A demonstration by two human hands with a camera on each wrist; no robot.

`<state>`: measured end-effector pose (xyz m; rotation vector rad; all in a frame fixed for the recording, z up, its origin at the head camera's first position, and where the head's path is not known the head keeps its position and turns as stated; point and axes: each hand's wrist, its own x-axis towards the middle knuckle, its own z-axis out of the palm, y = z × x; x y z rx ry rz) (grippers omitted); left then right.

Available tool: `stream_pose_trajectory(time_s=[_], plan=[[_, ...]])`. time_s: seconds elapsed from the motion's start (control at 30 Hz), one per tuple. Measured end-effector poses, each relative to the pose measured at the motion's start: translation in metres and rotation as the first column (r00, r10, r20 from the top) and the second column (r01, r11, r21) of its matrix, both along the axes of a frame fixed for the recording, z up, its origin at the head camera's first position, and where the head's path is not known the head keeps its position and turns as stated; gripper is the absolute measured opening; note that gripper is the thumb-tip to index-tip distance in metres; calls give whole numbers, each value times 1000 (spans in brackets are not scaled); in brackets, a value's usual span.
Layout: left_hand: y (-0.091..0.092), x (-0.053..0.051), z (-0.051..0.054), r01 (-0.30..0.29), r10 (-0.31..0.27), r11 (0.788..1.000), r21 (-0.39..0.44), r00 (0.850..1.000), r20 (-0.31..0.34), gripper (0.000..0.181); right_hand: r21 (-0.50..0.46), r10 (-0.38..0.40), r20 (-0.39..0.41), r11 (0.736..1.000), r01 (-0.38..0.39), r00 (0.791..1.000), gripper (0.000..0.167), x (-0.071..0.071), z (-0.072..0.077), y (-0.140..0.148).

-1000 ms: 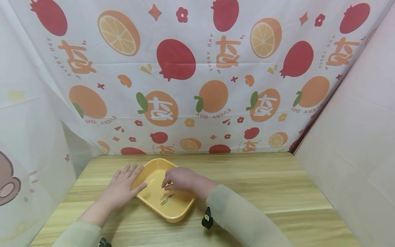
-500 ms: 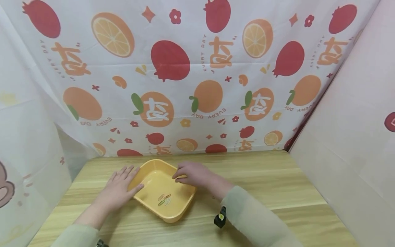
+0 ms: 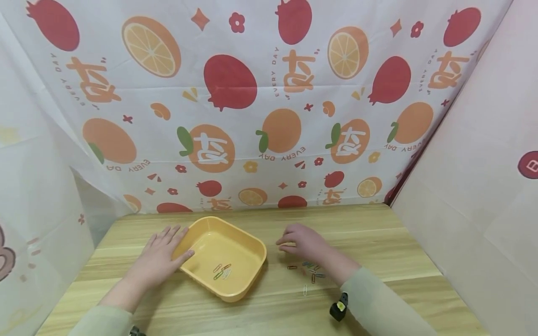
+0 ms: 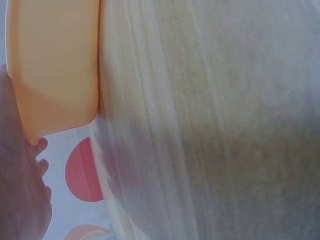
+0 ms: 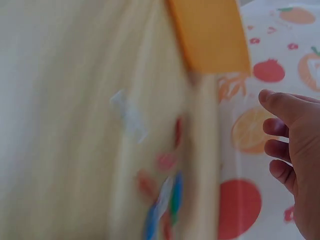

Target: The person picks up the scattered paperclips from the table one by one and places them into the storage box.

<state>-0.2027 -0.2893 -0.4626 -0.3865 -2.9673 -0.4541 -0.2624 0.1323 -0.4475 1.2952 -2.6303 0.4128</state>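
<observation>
A yellow plastic tray (image 3: 245, 239) stands on the wooden table, with several coloured paper clips (image 3: 222, 270) on its floor. My left hand (image 3: 157, 261) rests on the tray's left rim, fingers spread and thumb over the edge. To the right of the tray, my right hand (image 3: 308, 245) hovers with loosely bent fingers. The right wrist view shows nothing between thumb and fingers of that hand (image 5: 300, 135). Below it lies a loose pile of coloured paper clips (image 3: 313, 269), partly hidden by the forearm. A white paper clip (image 3: 305, 290) lies nearer the front.
A fruit-print cloth (image 3: 269, 93) hangs behind the wooden table (image 3: 370, 233). Pale cloth walls (image 3: 475, 186) close off both sides. A black wrist device (image 3: 338, 307) is at the right cuff.
My right hand has moved from over the tray, out across its right rim, to above the table. Paper clips under its arm have come into view. My left hand stays on the rim.
</observation>
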Motion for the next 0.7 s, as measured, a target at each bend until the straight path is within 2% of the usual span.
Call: stream_pose_trajectory(time_s=[0.13, 0.33, 0.43, 0.7], plan=[[1, 0, 2, 1, -1, 1000, -3, 1000, -1, 79, 18, -22, 4, 1000, 22, 1000, 16, 5, -15, 28], [1, 1, 3, 2, -2, 1000, -5, 1000, -9, 79, -12, -65, 65, 998, 65, 996, 15, 12, -30, 58], [-1, 0, 3, 1, -1, 1000, -3, 1000, -10, 79, -27, -74, 82, 997, 77, 994, 16, 14, -32, 64], [-1, -2, -1, 6, -6, 1000, -4, 1000, 0, 81, -38, -53, 65, 998, 55, 996, 15, 15, -34, 66]])
